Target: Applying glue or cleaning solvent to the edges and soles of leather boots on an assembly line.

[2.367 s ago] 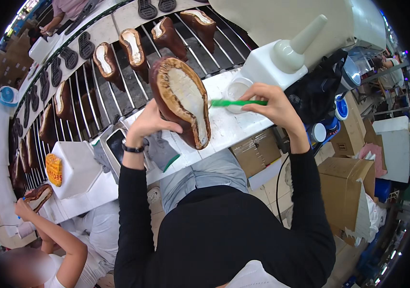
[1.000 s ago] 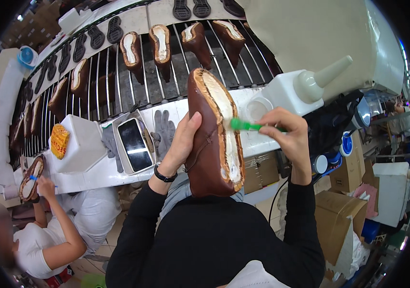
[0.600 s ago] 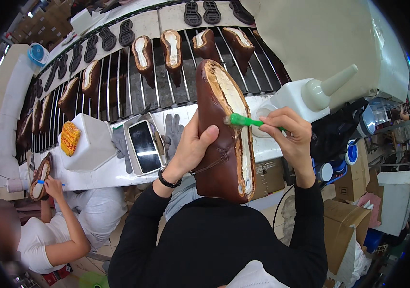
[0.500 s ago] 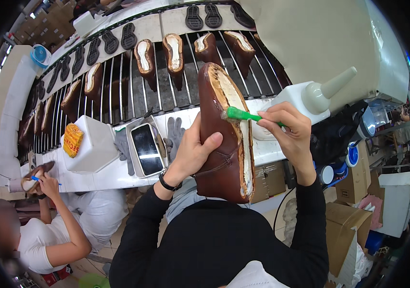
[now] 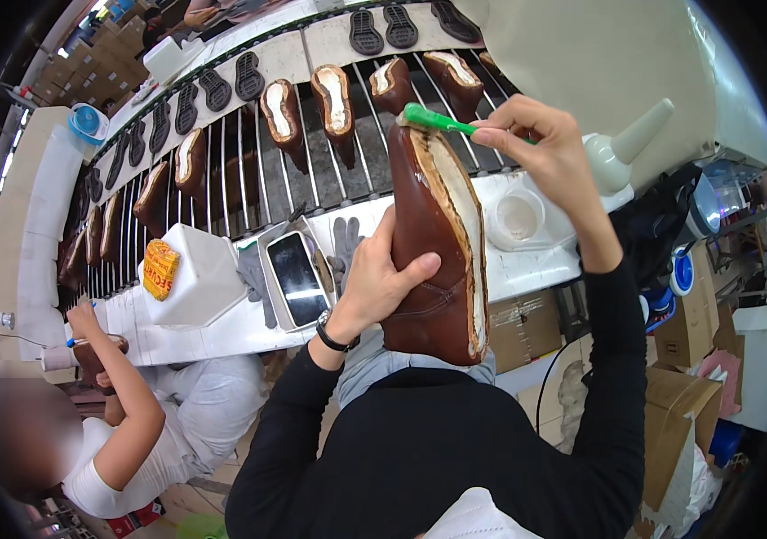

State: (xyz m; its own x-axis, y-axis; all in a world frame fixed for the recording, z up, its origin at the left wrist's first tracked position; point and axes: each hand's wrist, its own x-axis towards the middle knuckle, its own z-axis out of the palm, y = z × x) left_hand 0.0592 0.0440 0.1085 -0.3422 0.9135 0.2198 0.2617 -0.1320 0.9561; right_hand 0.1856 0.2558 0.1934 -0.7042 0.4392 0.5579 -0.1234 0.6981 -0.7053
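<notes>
A brown leather boot (image 5: 424, 220), sole-side up, stands tilted in front of me, with a pale strip along its open bottom edge. My left hand (image 5: 381, 286) is closed around its side, thumb lying on the leather. Between the fingers and thumb of my right hand (image 5: 540, 148) is a green-handled brush (image 5: 442, 120), its bristles touching the toe end of the boot's bottom. Beyond the boot on the right, a white cup (image 5: 520, 220) with pale contents stands on the table, partly beside a white bottle with a long nozzle (image 5: 621, 148).
Several similar boots (image 5: 334, 99) lie bottom-up on a metal roller conveyor (image 5: 302, 193), with black soles (image 5: 249, 76) along its far side. A phone (image 5: 298, 278) in a tray, a grey glove (image 5: 345, 241) and a white container (image 5: 190, 287) crowd the table. Another person (image 5: 123, 449) works at the left.
My right hand has moved the brush up and away from me, from the boot's middle to its toe end. The view has shifted slightly. The other person's hands have moved too.
</notes>
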